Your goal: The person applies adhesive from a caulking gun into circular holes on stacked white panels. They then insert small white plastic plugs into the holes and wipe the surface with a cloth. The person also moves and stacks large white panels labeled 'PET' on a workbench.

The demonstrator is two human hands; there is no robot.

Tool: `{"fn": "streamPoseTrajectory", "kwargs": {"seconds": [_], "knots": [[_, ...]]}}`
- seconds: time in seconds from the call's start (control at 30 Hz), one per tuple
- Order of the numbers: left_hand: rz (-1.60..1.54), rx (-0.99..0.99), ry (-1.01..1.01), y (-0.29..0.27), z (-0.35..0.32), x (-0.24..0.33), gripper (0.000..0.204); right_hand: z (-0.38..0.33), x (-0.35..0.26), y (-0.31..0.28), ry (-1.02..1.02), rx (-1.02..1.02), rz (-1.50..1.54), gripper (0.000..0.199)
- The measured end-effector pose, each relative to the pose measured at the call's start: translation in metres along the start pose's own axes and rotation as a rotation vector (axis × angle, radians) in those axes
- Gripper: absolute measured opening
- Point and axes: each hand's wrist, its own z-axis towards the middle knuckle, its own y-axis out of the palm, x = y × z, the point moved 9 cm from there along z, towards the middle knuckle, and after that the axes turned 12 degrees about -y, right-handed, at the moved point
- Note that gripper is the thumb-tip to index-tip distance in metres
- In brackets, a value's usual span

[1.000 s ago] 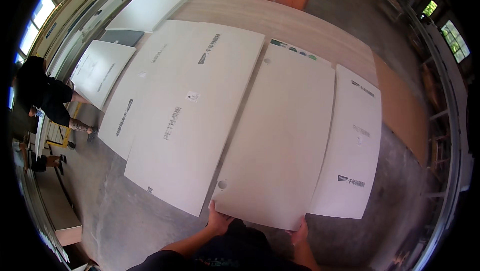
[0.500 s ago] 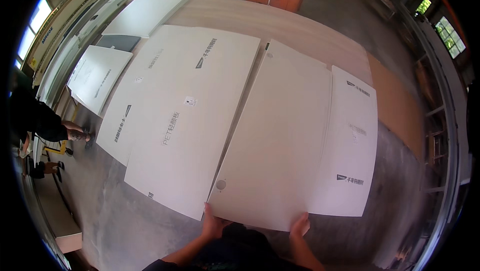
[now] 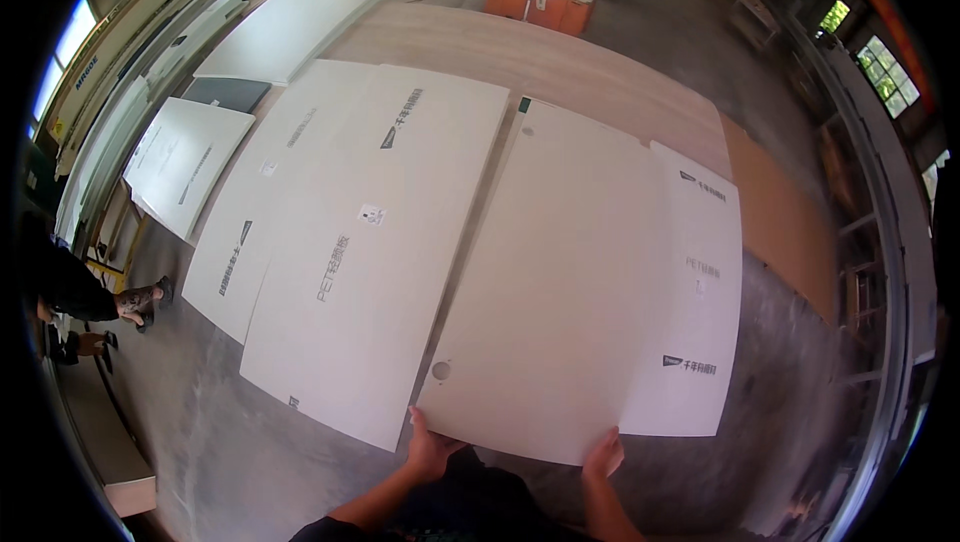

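Panel (image 3: 560, 282) gripped by both hands, concrete floor (image 3: 250, 462), seemingly workshop.

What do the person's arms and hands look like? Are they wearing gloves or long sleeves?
No gloves: the left hand and the right hand are both bare. The forearms are bare too, with no long sleeves, watch or bands showing. Between the arms there is dark clothing, which looks black.
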Motion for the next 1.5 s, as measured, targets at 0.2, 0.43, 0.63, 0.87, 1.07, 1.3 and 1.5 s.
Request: {"fn": "streamPoseTrajectory", "kwargs": {"seconds": [0.2, 0.43, 0.63, 0.87, 1.07, 1.3, 1.5], "knots": [[0.015, 0.028, 0.029, -0.005, 0.007, 0.005, 0.088, -0.005, 0.011, 0.013, -0.015, 0.008, -0.047, 0.06], [-0.017, 0.018, 0.012, -0.012, 0.019, 0.0, 0.086, -0.01, 0.011, 0.011, 0.019, 0.046, 0.011, 0.057], [-0.031, 0.045, -0.009, -0.009, 0.023, -0.003, 0.087, 0.002, 0.013, 0.016, -0.022, 0.03, 0.063, 0.06], [-0.024, 0.049, 0.003, -0.002, 0.021, -0.001, 0.085, 0.007, 0.023, 0.019, 0.073, 0.011, 0.025, 0.059], [-0.048, 0.085, 0.026, -0.011, 0.025, -0.001, 0.084, 0.007, 0.015, 0.02, 0.018, 0.018, 0.032, 0.058], [-0.035, 0.025, -0.013, -0.011, 0.032, -0.002, 0.082, 0.014, 0.015, 0.022, 0.008, -0.012, -0.06, 0.06], [-0.016, 0.028, 0.007, -0.007, 0.038, -0.001, 0.084, 0.027, 0.022, 0.036, 0.015, -0.075, -0.049, 0.063]]}}
